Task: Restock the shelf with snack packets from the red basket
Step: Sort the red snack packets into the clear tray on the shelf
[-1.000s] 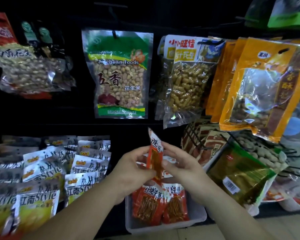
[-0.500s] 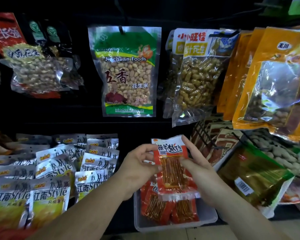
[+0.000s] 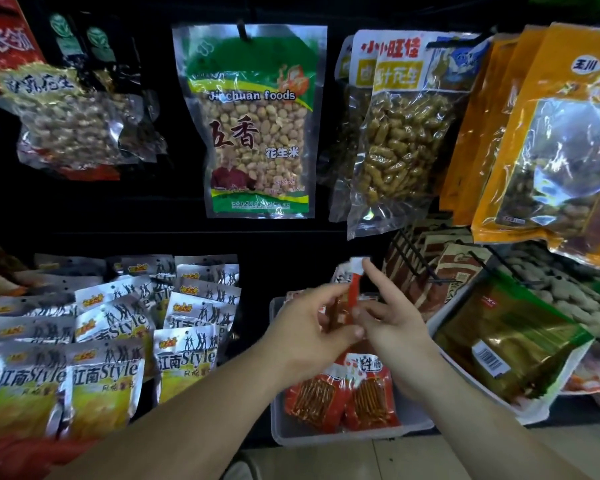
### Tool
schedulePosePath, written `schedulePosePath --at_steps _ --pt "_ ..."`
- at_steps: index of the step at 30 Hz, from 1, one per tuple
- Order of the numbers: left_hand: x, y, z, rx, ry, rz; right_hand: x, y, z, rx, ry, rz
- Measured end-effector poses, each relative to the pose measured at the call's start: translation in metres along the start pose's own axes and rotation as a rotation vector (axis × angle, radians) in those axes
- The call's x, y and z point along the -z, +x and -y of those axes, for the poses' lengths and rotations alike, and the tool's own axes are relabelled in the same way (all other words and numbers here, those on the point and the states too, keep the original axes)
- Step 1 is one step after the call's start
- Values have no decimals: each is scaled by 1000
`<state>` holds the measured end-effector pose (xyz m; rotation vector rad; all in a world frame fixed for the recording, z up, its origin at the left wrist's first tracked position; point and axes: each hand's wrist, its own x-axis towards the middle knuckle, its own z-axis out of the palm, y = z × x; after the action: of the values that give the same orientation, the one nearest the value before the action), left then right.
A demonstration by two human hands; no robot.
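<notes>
A red snack packet [image 3: 353, 289] stands upright and edge-on between my two hands, over a white tray [image 3: 343, 438] on the lower shelf. My left hand [image 3: 309, 332] pinches its lower part from the left with thumb and fingers. My right hand [image 3: 394, 318] holds it from the right, the index finger stretched up along the packet to its white top edge. Several packets of the same red kind [image 3: 340, 398] lie in the tray below. A blurred red shape at the bottom left may be the red basket [image 3: 11, 457].
Silver-and-yellow packets [image 3: 101, 341] stand in rows left of the tray. A white bin with a gold-green bag [image 3: 506, 344] sits to the right. Bags of peanuts [image 3: 257, 123] and orange bags [image 3: 551, 133] hang on hooks above, with wire pegs [image 3: 416, 258] jutting out.
The red packet has turned from facing me flat to standing edge-on. Both hands have shifted their hold on it, and the right index finger now reaches its top.
</notes>
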<state>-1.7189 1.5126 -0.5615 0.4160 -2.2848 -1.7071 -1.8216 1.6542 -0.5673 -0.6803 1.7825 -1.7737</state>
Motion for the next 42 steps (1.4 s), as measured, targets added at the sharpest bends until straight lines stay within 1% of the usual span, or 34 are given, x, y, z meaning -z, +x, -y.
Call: schedulePosePath --at_steps 2,4,6,9,10,13,16,18,20,23,26,30,33,34,36,37,38,39,40,41,42 --pt "6 5 4 13 4 -19 3 0 3 -12 -8 71" --pt "13 7 9 45 35 -28 5 0 2 -20 -29 102" --pt "18 6 14 97 31 -43 3 0 -1 -3 -134 63" --pt "25 4 24 179 10 -30 3 7 -3 72 -395 -47" --pt "27 4 27 197 -12 -30 2 9 -3 72 -419 -46" --pt "30 6 37 227 -27 -42 -2 14 -7 83 -375 0" --pt "31 3 47 296 -9 -5 -11 12 -11 95 -464 30" --pt "37 4 52 352 40 20 -15 12 -20 36 -524 62" --pt "49 10 56 408 152 58 -19 12 -35 -50 -542 98" --pt "68 23 63 423 280 151 -26 18 -56 -188 -625 171" --pt "68 20 85 396 268 159 -29 24 -84 -329 -678 281" --pt "40 2 134 388 212 199 -18 20 -130 -446 -747 422" --pt "19 -8 157 350 215 239 -11 27 -140 -585 -797 590" --pt "13 -11 161 348 228 242 -10 30 -139 -631 -779 667" --pt "3 -16 165 352 276 223 -7 35 -136 -735 -654 788" --pt "0 -18 166 367 283 213 -6 37 -135 -777 -587 764" --pt "-2 -21 166 392 262 212 -4 39 -133 -781 -544 660" --pt "-4 -24 167 402 252 220 -2 43 -134 -716 -532 511" --pt "-7 -27 169 392 259 223 2 48 -136 -592 -570 335" --pt "-9 -31 171 374 269 211 5 53 -139 -465 -645 163" --pt "-10 -35 172 360 273 186 8 55 -142 -379 -764 40"
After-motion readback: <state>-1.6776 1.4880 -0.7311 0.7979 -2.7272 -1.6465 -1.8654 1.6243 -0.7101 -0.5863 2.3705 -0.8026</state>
